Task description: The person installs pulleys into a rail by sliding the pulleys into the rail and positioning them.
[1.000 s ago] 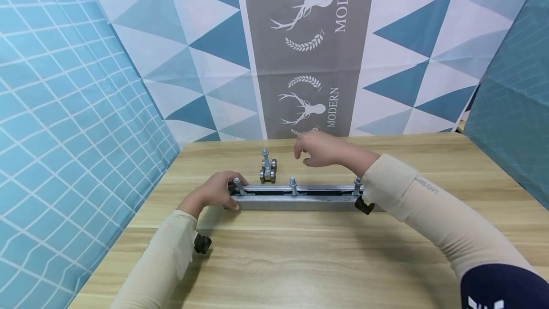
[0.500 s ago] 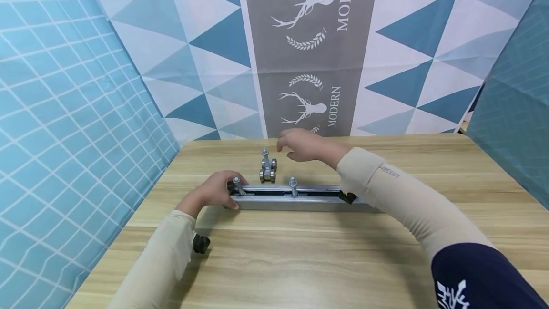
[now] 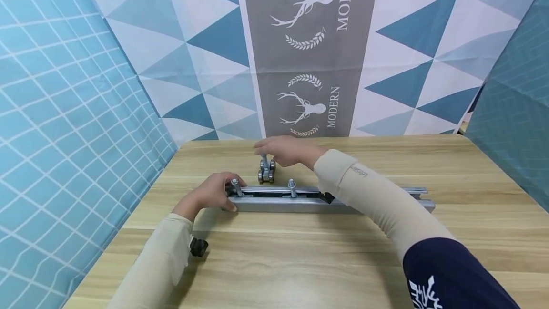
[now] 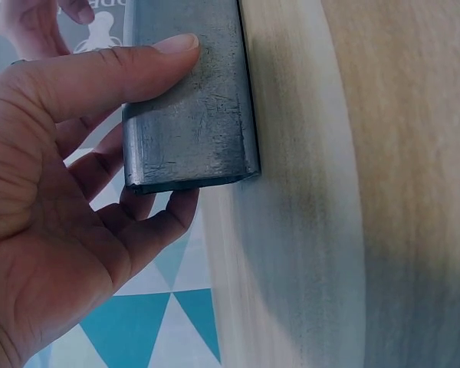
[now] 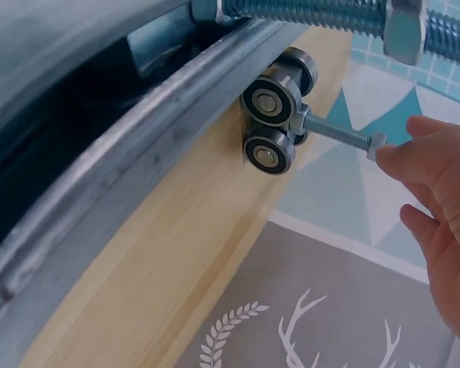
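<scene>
My left hand grips the left end of a metal channel rail, slot upward on the table. In the left wrist view, its thumb lies on the rail's side, fingers round the far side and end. Two upright bolts rise from the slot; the right sleeve covers part of the rail. Behind the rail stands a four-wheeled trolley roller with a threaded bolt and nut. My right hand is at the bolt's top, fingers extended over it; in the right wrist view a fingertip meets the nut.
The wooden table extends in front of the rail and to its right. A patterned cloth hangs at the table's back edge, and a blue checked cloth hangs along the left.
My right hand has moved left from behind the rail's middle to the roller's bolt top, uncovering the rail's right end. The left hand keeps its grip on the rail.
</scene>
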A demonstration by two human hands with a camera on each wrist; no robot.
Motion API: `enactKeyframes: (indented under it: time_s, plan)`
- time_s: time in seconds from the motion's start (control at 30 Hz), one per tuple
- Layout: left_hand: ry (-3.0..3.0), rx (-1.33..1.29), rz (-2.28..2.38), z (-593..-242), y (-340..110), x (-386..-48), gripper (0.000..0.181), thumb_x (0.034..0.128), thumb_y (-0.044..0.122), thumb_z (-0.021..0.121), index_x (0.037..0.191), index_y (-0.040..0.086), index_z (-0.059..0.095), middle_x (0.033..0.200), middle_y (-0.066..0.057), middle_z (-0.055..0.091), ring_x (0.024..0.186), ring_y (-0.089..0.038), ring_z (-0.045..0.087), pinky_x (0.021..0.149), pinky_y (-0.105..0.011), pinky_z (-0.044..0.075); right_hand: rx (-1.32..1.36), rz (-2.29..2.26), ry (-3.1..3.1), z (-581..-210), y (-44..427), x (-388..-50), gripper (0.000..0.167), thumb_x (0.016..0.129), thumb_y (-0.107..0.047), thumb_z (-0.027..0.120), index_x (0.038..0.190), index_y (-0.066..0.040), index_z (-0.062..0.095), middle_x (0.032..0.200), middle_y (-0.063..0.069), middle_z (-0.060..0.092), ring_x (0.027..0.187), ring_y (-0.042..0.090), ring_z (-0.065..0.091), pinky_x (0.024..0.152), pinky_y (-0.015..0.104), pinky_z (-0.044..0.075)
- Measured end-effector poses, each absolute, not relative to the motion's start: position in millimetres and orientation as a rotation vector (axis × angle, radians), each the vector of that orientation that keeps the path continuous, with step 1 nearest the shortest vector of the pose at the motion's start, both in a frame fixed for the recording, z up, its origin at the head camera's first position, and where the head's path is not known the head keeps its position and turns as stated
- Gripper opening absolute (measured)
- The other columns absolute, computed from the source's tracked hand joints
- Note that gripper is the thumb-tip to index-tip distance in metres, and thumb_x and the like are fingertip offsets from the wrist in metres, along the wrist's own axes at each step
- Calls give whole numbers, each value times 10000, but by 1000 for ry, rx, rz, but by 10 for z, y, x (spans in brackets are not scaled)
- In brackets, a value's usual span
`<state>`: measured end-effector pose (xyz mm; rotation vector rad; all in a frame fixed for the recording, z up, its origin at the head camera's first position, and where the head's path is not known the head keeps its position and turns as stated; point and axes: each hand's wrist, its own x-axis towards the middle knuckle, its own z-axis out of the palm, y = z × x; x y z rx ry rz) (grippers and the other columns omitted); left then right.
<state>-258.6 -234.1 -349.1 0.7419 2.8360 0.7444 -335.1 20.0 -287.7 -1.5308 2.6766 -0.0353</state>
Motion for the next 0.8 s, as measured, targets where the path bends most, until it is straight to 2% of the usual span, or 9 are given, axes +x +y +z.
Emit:
enactKeyframes:
  time_s: [0.17, 0.4, 0.63, 0.7, 0.8]
  plan:
    - [2837, 760, 746, -3490, -2336, -2599, 607, 564, 54, 923, 1119, 154, 697, 1173, -27, 648, 1096, -254, 567, 962, -502, 440, -1506, 30, 2617, -2928, 153, -3394, 701, 853, 205, 420, 1480, -109, 424, 1557, 79, 320, 1430, 244, 274, 1150, 348, 222]
    - [2824, 748, 751, -3477, -2320, -2604, 609, 563, 40, 919, 1119, 150, 696, 1142, -10, 651, 1052, -223, 568, 947, -488, 448, -1528, -6, 2662, -2943, 115, -3403, 617, 805, 227, 484, 1362, -29, 551, 1347, 127, 540, 1258, 247, 493, 1056, 317, 381]
    - [2829, 773, 754, -3481, -2317, -2606, 605, 565, 41, 916, 1119, 141, 695, 1134, -14, 653, 1046, -226, 571, 937, -479, 454, -1448, 15, 2688, -2920, 58, -3382, 512, 821, 201, 472, 1279, 7, 596, 1263, 137, 562, 1189, 251, 530, 1009, 304, 421]
    - [2828, 771, 750, -3483, -2329, -2600, 607, 564, 45, 917, 1122, 139, 696, 1138, -16, 653, 1044, -222, 571, 933, -474, 457, -1454, 24, 2699, -2921, 36, -3381, 426, 846, 164, 480, 1217, 13, 626, 1203, 131, 581, 1135, 246, 557, 974, 308, 446]
    - [2835, 765, 744, -3480, -2349, -2590, 606, 567, 50, 918, 1124, 141, 697, 1153, -23, 650, 1051, -228, 568, 935, -483, 456, -1471, -7, 2725, -2919, 9, -3381, 249, 849, 127, 516, 998, 3, 673, 970, 59, 580, 896, 184, 560, 827, 295, 472]
